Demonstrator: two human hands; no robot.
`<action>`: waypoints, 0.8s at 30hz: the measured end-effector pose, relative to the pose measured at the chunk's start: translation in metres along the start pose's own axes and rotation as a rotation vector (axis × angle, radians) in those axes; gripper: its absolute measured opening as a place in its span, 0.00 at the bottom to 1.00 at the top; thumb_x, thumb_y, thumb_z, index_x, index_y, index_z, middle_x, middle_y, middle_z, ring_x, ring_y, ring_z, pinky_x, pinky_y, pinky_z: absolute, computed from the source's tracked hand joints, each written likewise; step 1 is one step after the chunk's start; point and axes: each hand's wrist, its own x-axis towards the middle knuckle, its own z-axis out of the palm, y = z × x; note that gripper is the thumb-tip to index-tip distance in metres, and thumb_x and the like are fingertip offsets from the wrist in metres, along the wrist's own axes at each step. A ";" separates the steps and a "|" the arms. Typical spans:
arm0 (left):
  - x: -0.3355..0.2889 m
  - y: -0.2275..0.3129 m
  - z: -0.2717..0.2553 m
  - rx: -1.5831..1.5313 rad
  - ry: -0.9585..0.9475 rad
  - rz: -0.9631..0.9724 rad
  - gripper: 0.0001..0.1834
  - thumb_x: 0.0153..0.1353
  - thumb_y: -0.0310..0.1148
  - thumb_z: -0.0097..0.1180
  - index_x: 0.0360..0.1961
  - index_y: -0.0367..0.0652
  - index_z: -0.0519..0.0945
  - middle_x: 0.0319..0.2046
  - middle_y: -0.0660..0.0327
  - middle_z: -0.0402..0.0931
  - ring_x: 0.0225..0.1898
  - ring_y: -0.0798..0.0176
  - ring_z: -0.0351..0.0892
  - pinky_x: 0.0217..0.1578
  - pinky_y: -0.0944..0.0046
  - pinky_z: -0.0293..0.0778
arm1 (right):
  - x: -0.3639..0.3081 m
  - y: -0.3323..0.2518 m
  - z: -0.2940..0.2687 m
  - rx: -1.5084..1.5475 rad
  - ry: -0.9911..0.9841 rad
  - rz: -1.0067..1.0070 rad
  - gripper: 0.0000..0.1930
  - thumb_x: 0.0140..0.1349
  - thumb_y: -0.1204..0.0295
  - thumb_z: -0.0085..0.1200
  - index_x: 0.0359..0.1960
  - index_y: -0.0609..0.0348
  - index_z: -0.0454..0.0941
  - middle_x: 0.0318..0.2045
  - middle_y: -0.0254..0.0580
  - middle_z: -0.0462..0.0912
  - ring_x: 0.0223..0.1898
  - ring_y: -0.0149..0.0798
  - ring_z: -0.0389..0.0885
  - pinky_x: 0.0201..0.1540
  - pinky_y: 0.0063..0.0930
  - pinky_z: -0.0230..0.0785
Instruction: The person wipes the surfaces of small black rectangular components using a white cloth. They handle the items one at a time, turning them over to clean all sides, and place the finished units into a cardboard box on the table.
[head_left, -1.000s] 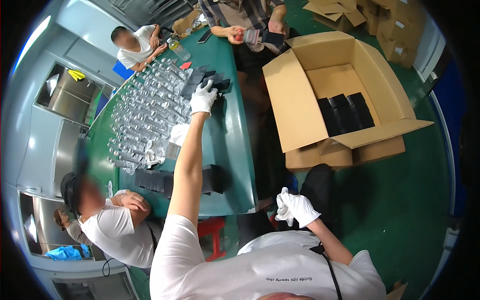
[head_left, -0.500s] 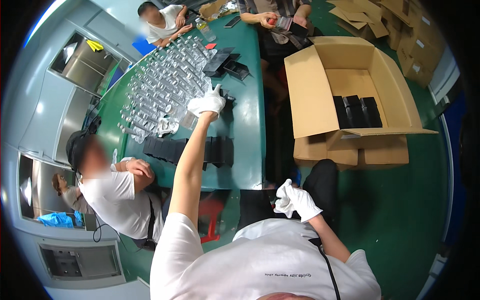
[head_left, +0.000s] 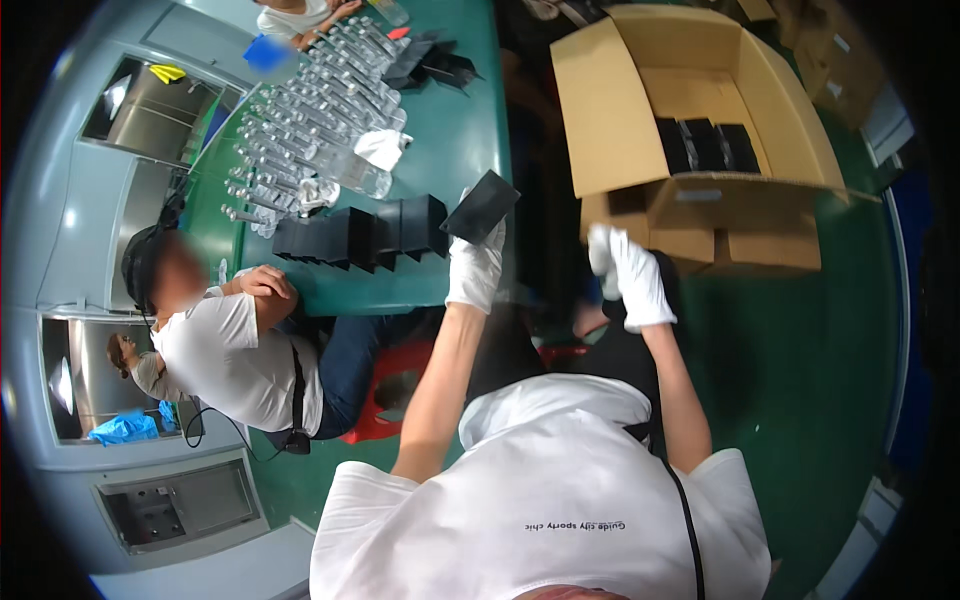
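Note:
My white-gloved left hand (head_left: 475,265) grips a flat-faced black box (head_left: 482,207) by its lower part, just over the right edge of the green table. Its fingers are partly hidden behind the box. My right hand (head_left: 632,275), also gloved in white, is raised in front of the large carton with its fingers curled in. What the right hand holds, if anything, cannot be made out. Beside the box in my left hand, a row of upright black boxes (head_left: 370,238) stands along the near side of the table.
Many clear bottles with thin stems (head_left: 310,120) crowd the table (head_left: 450,130), near a crumpled white cloth (head_left: 382,150). More black pieces (head_left: 430,65) lie farther back. An open carton (head_left: 612,125) at right holds several black boxes (head_left: 705,147). A seated person (head_left: 235,335) is at my left.
My left hand has drawn back from the bottles toward me and now holds a black box. My right hand has risen toward the carton. The whole view has shifted.

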 end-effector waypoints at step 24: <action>-0.103 -0.041 -0.027 -0.374 0.156 -0.054 0.20 0.70 0.34 0.55 0.56 0.30 0.74 0.52 0.44 0.80 0.52 0.43 0.82 0.56 0.47 0.82 | -0.069 -0.018 0.005 0.435 0.008 0.021 0.32 0.55 0.67 0.65 0.62 0.60 0.68 0.36 0.54 0.85 0.38 0.60 0.84 0.41 0.46 0.78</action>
